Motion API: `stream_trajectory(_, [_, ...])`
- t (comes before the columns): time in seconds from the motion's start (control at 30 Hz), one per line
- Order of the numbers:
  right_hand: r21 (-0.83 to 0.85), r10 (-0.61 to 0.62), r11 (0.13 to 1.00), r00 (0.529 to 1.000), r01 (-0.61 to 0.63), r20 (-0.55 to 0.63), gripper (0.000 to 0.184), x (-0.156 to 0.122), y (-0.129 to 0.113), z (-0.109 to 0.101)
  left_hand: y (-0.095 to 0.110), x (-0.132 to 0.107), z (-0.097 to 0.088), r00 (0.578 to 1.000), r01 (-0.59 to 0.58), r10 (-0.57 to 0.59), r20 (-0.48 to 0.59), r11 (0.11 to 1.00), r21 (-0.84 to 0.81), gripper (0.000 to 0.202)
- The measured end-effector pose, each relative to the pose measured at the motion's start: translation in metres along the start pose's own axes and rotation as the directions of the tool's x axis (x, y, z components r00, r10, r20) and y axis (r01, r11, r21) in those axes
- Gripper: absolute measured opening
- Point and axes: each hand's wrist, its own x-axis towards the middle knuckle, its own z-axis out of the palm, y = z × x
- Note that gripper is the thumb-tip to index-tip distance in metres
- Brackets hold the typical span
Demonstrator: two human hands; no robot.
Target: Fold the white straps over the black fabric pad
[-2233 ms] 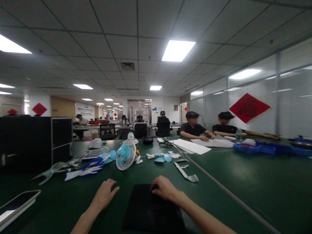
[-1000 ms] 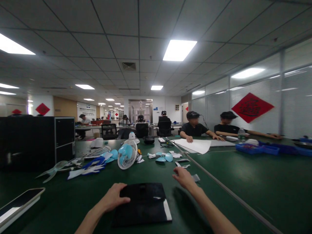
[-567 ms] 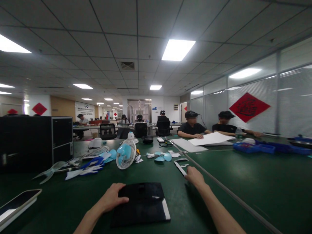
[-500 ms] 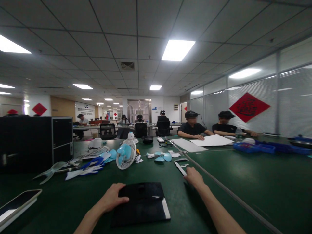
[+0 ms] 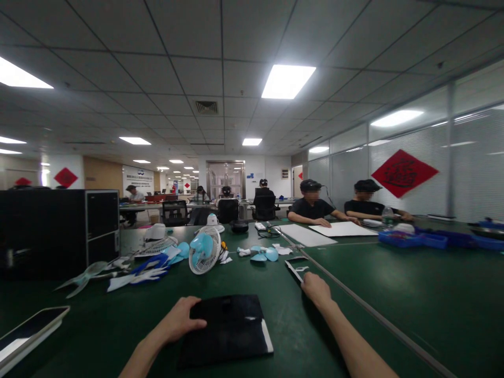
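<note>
Near the front of the table lies a black, glossy, flat rectangular panel (image 5: pixel 228 331) with a pale strip at its right edge. My left hand (image 5: pixel 179 317) is closed over its upper left corner, thumb on top and the other fingers at the far edge. Farther right, my right hand (image 5: pixel 316 289) is closed on the near end of a thin, whitish flat strip (image 5: pixel 293 271); its exact kind I cannot make out. Just beyond that strip are a small white piece (image 5: pixel 302 269) and a dark, thin piece (image 5: pixel 297 258).
A white fan with blue blades (image 5: pixel 205 251), loose blue blades (image 5: pixel 264 254) and blue-white gloves (image 5: pixel 142 273) lie ahead. A black computer case (image 5: pixel 59 228) stands left, near a tablet-like device (image 5: pixel 33 332). Two co-workers sit behind white sheets (image 5: pixel 340 229) and blue trays (image 5: pixel 411 239).
My right hand has shifted slightly right and nearer with the strip. My left hand and the black panel have moved a little left. The co-worker's white sheet has shifted slightly.
</note>
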Motion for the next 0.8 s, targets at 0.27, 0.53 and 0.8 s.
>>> stream_trajectory(0.27, [0.045, 0.067, 0.997, 0.993, -0.063, -0.101, 0.033, -0.003, 0.010, -0.019, -0.011, 0.005, 0.003, 1.000, -0.016, 0.016, -0.016, 1.000, -0.006, 0.087])
stream_trajectory(0.53, [0.231, 0.014, 0.966, 0.869, 0.115, -0.494, 0.038, -0.006, -0.004, -0.044, -0.010, 0.006, 0.003, 0.999, -0.014, 0.015, -0.036, 1.000, 0.017, 0.086])
stream_trajectory(0.8, [0.676, -0.222, 0.576, 0.884, 0.460, -0.412, 0.035, -0.022, -0.041, -0.054, -0.009, 0.005, 0.001, 0.997, -0.015, 0.012, -0.073, 0.999, -0.033, 0.083])
